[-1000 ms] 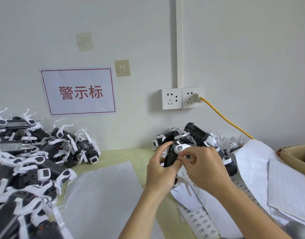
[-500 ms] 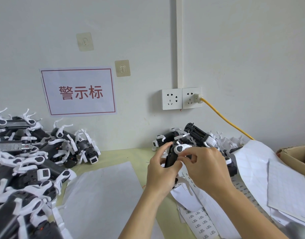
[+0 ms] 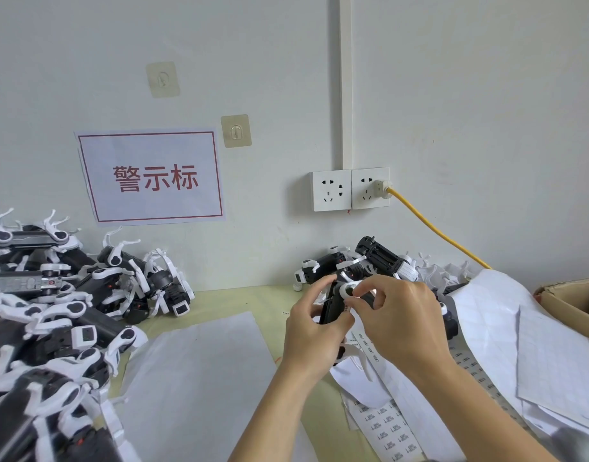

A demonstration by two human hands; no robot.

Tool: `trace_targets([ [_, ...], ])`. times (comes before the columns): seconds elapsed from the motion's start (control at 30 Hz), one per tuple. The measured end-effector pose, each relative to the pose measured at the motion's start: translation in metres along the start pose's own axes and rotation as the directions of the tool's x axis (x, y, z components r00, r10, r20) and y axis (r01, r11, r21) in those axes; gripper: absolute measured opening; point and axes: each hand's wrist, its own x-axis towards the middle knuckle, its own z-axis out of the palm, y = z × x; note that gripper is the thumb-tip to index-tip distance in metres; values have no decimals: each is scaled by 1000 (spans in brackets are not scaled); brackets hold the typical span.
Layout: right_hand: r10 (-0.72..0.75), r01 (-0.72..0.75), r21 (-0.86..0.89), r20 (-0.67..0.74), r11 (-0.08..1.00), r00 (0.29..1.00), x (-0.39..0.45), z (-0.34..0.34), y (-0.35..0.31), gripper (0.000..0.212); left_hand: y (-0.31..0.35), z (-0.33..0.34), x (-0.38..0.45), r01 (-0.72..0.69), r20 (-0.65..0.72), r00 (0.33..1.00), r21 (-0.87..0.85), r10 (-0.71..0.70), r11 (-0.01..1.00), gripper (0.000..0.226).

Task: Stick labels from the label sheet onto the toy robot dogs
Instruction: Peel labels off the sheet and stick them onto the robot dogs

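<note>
1. Against the earlier pictures little has changed: both hands hold the same toy robot dog (image 3: 333, 305) in mid-air over the worktop (image 3: 253, 301), and only the thumb and fingertips have shifted slightly on it.
2. The left hand (image 3: 311, 338) grips the dog's black body from the left, thumb up along its side, fingers curled behind it.
3. The right hand (image 3: 399, 325) pinches at the dog's upper part, its fingers (image 3: 361, 300) closed beside a white leg joint; a small label seems to sit under the fingertips, but it is too small to tell.
4. A label sheet (image 3: 386, 425) with rows of small printed labels lies on the worktop below the wrists, partly hidden by the right forearm.
5. A blank white sheet (image 3: 193, 378) lies to the left of the arms, flat and smooth.
6. A heap of robot dogs (image 3: 53, 311) fills the left edge: glossy black bodies, white curved plastic legs, tangled together.
7. A smaller heap of dogs (image 3: 379, 258) lies against the wall behind the hands, partly blocked by them.
8. Gridded backing paper (image 3: 536, 345) is piled at the right, creased and overlapping, beside a brown cardboard box (image 3: 573, 301).
9. On the wall hang a red-bordered paper sign (image 3: 153, 176), two clear adhesive hooks, and a double socket (image 3: 349, 189) with a yellow cable (image 3: 436, 228) running down to the right.
</note>
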Motion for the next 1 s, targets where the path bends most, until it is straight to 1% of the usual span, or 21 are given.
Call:
trace_targets([
  [0.17,-14,14,23,7,1000,1000,-2,-3,-1,6,0,-1,2,19,-58,998,-49,-22,999,52],
  [0.23,-45,44,55,18,998,999,-4,-5,-2,12,0,-3,3,23,-81,996,-74,-29,997,52],
  [0.3,-78,73,83,58,994,995,-6,-6,-4,21,1,-5,3,25,-105,994,-90,-34,996,50],
  [0.4,-120,107,111,120,988,986,-8,-7,-8,35,2,-5,4,50,-107,992,-140,-65,989,47],
  [0.47,-121,104,119,143,987,982,-8,-7,-8,41,3,-4,5,54,-110,991,-155,-71,986,47],
  [0.6,-129,114,91,184,989,974,-9,-6,-8,46,5,-3,5,33,-119,991,-183,-55,983,49],
  [0.7,-128,118,64,180,991,975,-9,-6,-8,47,6,-3,4,19,-120,992,-199,-43,980,50],
  [0.83,-120,114,46,164,992,979,-8,-7,-8,48,7,-3,1,-5,-111,994,-149,-12,989,51],
  [1.0,-149,148,22,186,989,971,-9,-6,-10,52,6,-3,0,-40,-119,992,-85,29,996,52],
])
